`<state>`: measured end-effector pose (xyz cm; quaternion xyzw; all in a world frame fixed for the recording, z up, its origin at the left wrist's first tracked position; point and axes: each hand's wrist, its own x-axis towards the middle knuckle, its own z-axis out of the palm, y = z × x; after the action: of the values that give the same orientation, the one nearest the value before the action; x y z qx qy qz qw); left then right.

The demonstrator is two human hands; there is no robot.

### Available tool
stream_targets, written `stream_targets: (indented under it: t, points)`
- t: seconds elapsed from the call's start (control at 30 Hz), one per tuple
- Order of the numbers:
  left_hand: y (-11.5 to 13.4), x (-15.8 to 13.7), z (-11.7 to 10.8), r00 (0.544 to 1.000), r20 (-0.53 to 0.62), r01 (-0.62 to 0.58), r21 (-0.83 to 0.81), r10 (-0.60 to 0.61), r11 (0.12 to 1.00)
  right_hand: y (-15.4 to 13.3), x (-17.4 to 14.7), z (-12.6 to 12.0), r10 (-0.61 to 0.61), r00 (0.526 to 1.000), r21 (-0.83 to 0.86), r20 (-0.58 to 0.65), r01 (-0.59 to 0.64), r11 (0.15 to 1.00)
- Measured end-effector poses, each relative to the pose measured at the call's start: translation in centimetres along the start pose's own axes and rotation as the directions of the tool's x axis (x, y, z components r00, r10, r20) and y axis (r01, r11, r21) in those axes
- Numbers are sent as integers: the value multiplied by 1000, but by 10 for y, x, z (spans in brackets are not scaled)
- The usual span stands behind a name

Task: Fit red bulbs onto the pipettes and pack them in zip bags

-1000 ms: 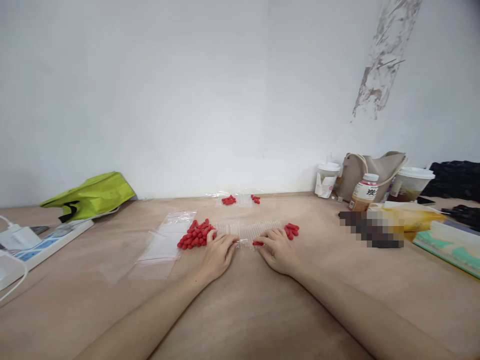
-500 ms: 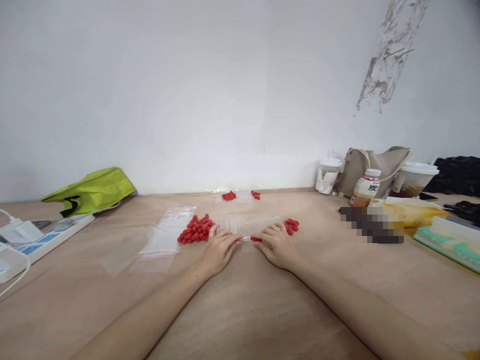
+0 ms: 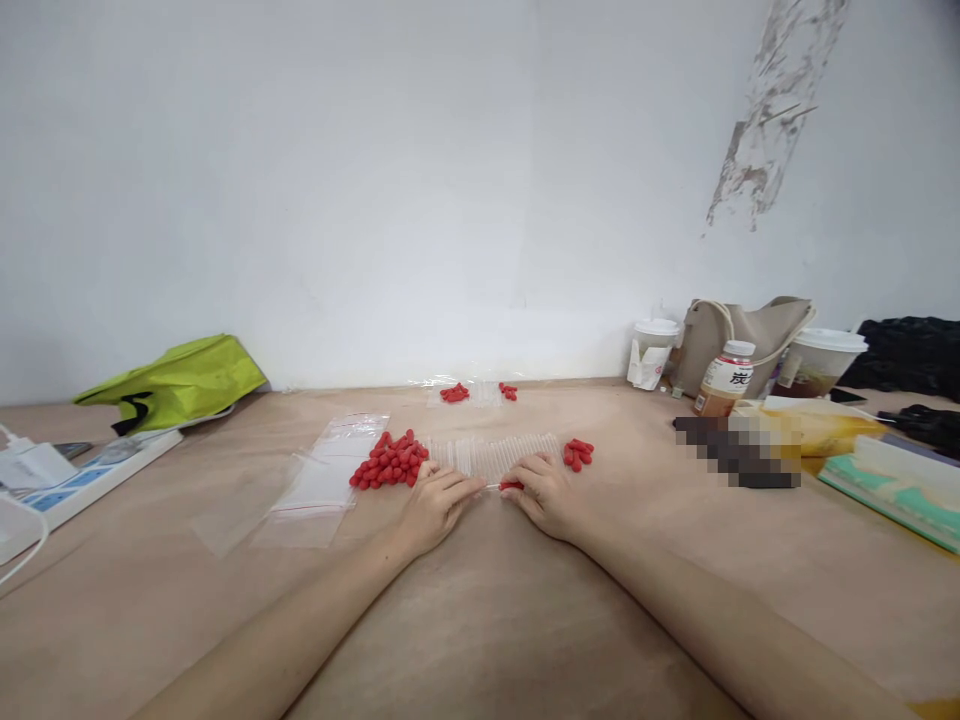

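Observation:
My left hand (image 3: 439, 508) is closed on a thin clear tube (image 3: 492, 487), whose end sticks out past its fingertips. Facing it, my right hand (image 3: 549, 497) pinches a small red bulb-shaped rubber piece (image 3: 511, 485) at the tube's right end; fingers hide whether the two are joined. Just beyond both hands lies a row of clear tubes (image 3: 487, 457), side by side. A heap of red rubber pieces (image 3: 388, 460) rests left of the row, close to my left hand. Several more red pieces (image 3: 578, 454) lie beyond my right hand.
Clear zip bags (image 3: 319, 485) lie left of the heap. By the wall is a bag (image 3: 486, 394) with tubes and red pieces. A power strip (image 3: 112, 475) and lime-green bag (image 3: 187, 385) are left; a bottle (image 3: 724, 378), cups (image 3: 655, 355) and tissue pack (image 3: 892, 490) are right.
My right fingers have drawn together around the red rubber piece, which now meets the tube's end more closely. My left hand stays nearly in place. The whole view has shifted slightly.

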<state>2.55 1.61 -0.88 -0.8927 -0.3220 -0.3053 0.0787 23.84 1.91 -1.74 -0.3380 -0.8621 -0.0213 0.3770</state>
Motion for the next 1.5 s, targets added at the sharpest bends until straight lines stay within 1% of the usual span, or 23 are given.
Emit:
stream_targets:
  t: [0.1,0.2,0.37,0.53,0.63,0.77,0.93,1.2,1.5]
  points:
    - [-1,-1,0,1000,-19,-24,-45,24,999,1,-1,4,-38,999,84,-20,39,996]
    - [0,-2,-1,999,2,-49,-82,49,995,2,-2,5,-60,998,142,-15,62,988]
    - [2,-4,-3,997,39,-57,-106,62,993,0,-5,4,-48,999,146,-8,49,988]
    - [3,-4,-5,995,62,-69,-115,76,991,2,-7,5,-88,996,157,-13,89,984]
    - [2,-4,-5,993,91,-67,-117,78,991,3,-8,6,-106,994,155,-2,105,982]
    - [2,-2,-4,994,92,-48,-124,59,991,2,-8,6,-97,995,151,7,95,984]
    - [3,0,-4,991,121,-42,-116,56,992,1,-6,4,-99,995,139,29,94,986]
    - [3,0,-1,995,84,-36,-115,46,993,0,-5,5,-95,994,112,61,88,990]
    - [4,-1,1,995,77,-51,-78,57,996,-5,2,1,-131,982,22,138,129,991]
